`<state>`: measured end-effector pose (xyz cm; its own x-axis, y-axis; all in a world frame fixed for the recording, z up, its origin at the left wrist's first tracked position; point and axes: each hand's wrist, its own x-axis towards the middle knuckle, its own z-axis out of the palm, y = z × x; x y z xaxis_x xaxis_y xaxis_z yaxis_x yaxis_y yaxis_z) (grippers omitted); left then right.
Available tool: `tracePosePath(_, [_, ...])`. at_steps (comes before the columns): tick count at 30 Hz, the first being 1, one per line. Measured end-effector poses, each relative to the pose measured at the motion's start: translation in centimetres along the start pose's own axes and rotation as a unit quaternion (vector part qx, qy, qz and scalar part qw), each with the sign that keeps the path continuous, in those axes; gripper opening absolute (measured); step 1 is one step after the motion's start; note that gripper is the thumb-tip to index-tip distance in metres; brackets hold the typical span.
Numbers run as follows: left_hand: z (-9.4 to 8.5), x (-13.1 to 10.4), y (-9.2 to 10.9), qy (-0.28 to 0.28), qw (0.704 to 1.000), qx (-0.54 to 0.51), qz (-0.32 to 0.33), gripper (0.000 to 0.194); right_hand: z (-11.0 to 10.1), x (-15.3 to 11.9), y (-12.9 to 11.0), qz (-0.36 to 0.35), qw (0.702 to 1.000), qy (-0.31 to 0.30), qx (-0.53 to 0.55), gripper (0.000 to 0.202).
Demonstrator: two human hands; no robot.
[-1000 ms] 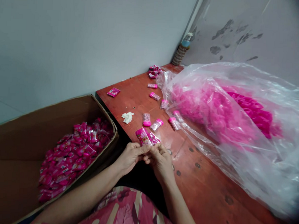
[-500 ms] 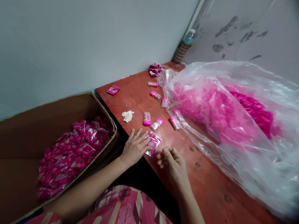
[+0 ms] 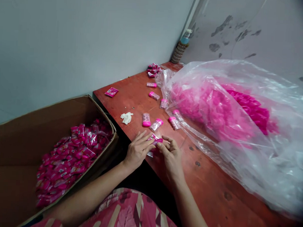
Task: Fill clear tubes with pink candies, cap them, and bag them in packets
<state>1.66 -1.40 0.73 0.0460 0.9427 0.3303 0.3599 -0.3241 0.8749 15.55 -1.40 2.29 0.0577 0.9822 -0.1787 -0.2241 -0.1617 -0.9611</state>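
Observation:
A flat pink packet (image 3: 154,137) with clear edges lies near the front edge of the red table, partly covered by my fingers. My left hand (image 3: 137,150) rests over its left side, fingers stretched out. With thumb and fingertips, my right hand (image 3: 171,156) pinches the packet's right side, where a bright pink edge shows. Just beyond are small clear jars with pink lids: an upside-down-looking one (image 3: 146,120), a tilted one (image 3: 156,124) and another (image 3: 174,123) by the plastic bag.
At left, an open cardboard box (image 3: 103,116) holds many pink packets (image 3: 66,160). A large clear bag (image 3: 239,171) of pink pieces covers the table's right side. A white scrap (image 3: 126,117), a lone packet (image 3: 111,92), more jars and a bottle (image 3: 180,48) stand farther back.
My right hand has moved in to the packet and now pinches its right side. The left hand stays on the packet. The view has shifted slightly.

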Motion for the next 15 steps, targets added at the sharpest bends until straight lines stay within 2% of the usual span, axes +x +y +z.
tracePosePath(3, [-0.5,0.3,1.3,-0.005,0.981,-0.142,-0.134,0.032,0.5,0.3,-0.9,0.004,0.999,0.021,0.03,0.038])
tracePosePath(6, [-1.0,0.3,1.6,-0.065,0.931,-0.261,-0.246,0.031,0.7,0.3,-1.2,0.024,1.0,-0.001,0.015,0.041])
tracePosePath(9, [-1.2,0.1,1.2,-0.076,0.887,-0.333,-0.312,0.028,0.7,0.9,-1.0,0.036,0.997,-0.035,-0.063,0.042])
tracePosePath(11, [-1.3,0.0,0.7,-0.055,0.876,-0.341,-0.337,0.026,0.8,1.8,-1.2,0.012,0.986,-0.036,-0.164,0.039])
tracePosePath(13, [-1.4,-0.1,0.4,-0.031,0.876,-0.33,-0.351,0.028,1.0,3.1,-1.7,-0.04,0.949,-0.011,-0.313,0.038])
tracePosePath(15, [-1.5,-0.2,0.3,-0.004,0.869,-0.332,-0.365,0.029,1.7,4.6,-2.3,-0.085,0.872,0.027,-0.481,0.04])
